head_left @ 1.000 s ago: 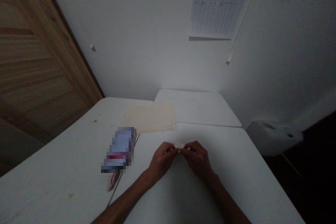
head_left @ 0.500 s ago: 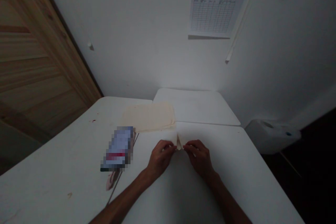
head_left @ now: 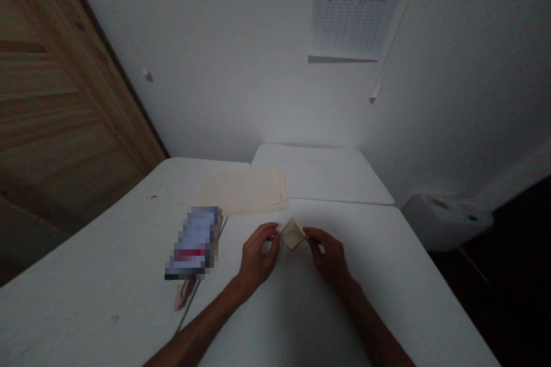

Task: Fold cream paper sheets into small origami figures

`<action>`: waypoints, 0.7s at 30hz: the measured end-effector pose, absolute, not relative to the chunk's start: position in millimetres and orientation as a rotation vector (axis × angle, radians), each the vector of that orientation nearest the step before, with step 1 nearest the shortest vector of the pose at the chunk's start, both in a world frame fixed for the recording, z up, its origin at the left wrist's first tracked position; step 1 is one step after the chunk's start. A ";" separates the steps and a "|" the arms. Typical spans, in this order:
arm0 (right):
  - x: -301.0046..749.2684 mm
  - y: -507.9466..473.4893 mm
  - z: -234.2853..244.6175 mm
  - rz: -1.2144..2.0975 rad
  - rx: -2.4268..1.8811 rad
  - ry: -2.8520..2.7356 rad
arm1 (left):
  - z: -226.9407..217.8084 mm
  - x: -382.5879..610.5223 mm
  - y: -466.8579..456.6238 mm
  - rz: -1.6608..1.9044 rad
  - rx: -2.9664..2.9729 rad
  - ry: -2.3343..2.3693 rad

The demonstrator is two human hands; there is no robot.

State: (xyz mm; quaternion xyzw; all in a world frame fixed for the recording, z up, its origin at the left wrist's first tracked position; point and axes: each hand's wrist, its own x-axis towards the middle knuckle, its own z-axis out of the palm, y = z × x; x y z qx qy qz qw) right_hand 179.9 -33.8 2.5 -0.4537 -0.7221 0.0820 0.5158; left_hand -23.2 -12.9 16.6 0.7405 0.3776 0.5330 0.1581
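A small beige piece of folded paper lies as a flat diamond over the white table, one corner toward me. My left hand has its thumb and index finger at the left corner, pinching or pressing the edge. At the right corner, my right hand pinches the paper between thumb and fingers. Whether the diamond touches the tabletop is hard to tell in the dim light.
Beige sheets lie flat behind my left hand. A phone-like object with a blurred screen rests on a pinkish item at left. White tables meet at seams below a wall chart. Right of them stands a white container.
The folded paper was a narrow, upright-looking shape between my fingertips; now it is spread into a wider, flatter diamond. My left hand has shifted slightly left, its fingers more apart.
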 end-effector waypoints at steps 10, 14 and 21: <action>176.8 -39.7 12.4 0.332 -1.111 -1.746 | 9.5 -24.4 -8.8 1.305 2.021 1.298; 175.1 -42.1 15.0 0.374 -1.104 -1.742 | 6.4 -22.9 -6.7 1.248 2.017 1.256; 167.5 -43.8 13.6 0.267 -1.194 -1.731 | 1.6 -23.4 -7.1 1.209 2.198 1.186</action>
